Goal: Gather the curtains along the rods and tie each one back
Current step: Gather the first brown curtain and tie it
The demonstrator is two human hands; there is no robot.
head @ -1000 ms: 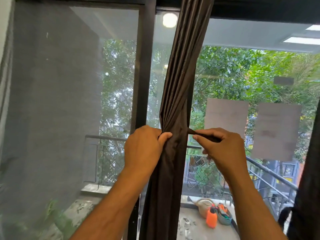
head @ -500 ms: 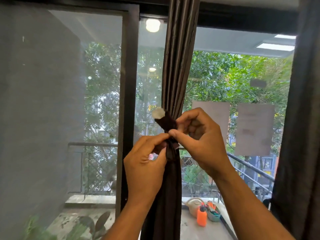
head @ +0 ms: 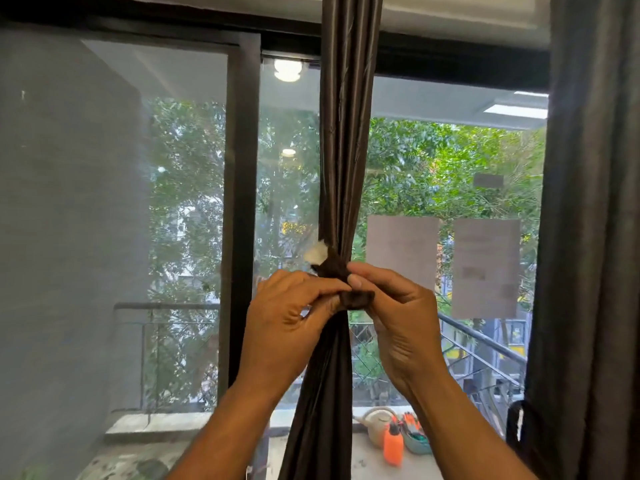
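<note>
A dark brown curtain [head: 346, 150] hangs bunched into a narrow column in front of the glass door. A brown tie-back strap [head: 334, 266] with a white patch at its end [head: 317, 252] wraps the bunch at mid height. My left hand [head: 287, 317] pinches the strap at the left of the bunch. My right hand [head: 398, 313] pinches the strap's other end [head: 358, 298] on the right. Both hands meet at the wrap. A second dark curtain [head: 588, 237] hangs at the right edge.
A black door frame post [head: 240, 202] stands just left of the bunch. Two paper sheets [head: 401, 247] are stuck on the glass. Outside, a railing [head: 485, 344], a watering can [head: 379, 422] and an orange bottle [head: 393, 448] sit on the balcony.
The strap's ends have been brought round the gathered curtain and my hands have closed in together at the wrap. The view has tilted down and shifted slightly.
</note>
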